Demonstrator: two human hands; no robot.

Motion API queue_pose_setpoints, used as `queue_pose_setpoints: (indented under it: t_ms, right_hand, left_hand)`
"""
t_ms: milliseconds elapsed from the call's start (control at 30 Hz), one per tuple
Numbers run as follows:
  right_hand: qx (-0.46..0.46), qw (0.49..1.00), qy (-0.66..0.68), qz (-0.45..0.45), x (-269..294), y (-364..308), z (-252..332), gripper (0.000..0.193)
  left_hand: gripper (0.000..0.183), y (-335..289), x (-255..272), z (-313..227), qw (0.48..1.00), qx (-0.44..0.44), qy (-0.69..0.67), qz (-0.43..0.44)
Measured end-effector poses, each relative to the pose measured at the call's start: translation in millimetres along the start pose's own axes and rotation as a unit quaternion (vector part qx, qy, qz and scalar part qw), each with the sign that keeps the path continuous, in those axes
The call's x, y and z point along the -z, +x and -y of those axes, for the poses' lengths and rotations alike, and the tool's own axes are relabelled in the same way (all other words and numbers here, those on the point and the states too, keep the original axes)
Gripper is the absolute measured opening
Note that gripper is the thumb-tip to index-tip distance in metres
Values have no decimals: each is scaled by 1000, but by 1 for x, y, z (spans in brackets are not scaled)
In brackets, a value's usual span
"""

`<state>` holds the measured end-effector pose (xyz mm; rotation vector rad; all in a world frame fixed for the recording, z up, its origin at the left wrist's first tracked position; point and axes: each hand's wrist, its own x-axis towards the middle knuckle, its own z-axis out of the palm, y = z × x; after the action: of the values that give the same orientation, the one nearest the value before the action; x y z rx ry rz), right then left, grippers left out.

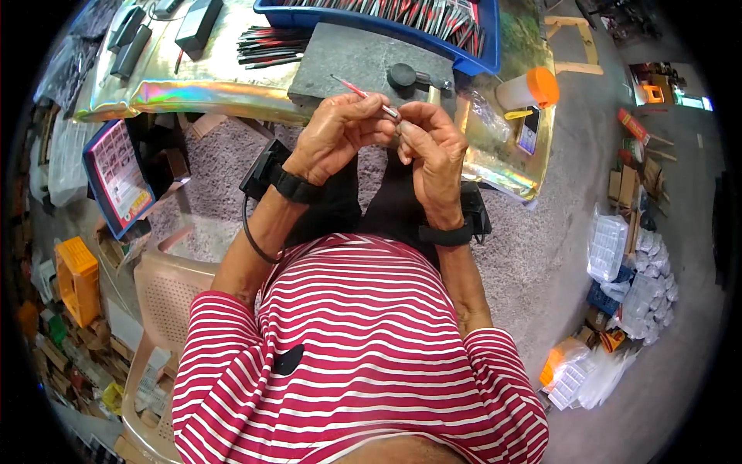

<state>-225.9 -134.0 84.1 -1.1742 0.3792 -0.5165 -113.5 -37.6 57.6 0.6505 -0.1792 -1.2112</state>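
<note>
My left hand [334, 133] pinches a slim red pen-like tool [355, 89], which has a thin dark tip pointing up to the left and a silvery end. My right hand [434, 147] is closed, with thumb and fingertips pressed together at that silvery end. What lies inside its pinch is too small to make out. Both hands are held just in front of a grey block [340, 58] on the table. On the block rests a black round-headed object [402, 76] with a short metal shaft. Left of the block lies a pile of black and red pen-like tools [270, 46].
A blue tray [371, 17] full of similar tools stands behind the block. To the right are an orange-lidded container [533, 89] and a phone [529, 131]. Black boxes [199, 27] sit at the far left. A plastic chair [174, 286] stands beside me; bagged goods [653, 286] lie on the floor.
</note>
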Motion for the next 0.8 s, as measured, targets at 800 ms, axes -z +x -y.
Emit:
queue_pose_setpoints:
  t_ms: [800]
  right_hand:
    - [21, 994, -91, -50, -6, 6, -11, 11]
  left_hand:
    - [17, -4, -12, -5, 964, -128, 229, -46]
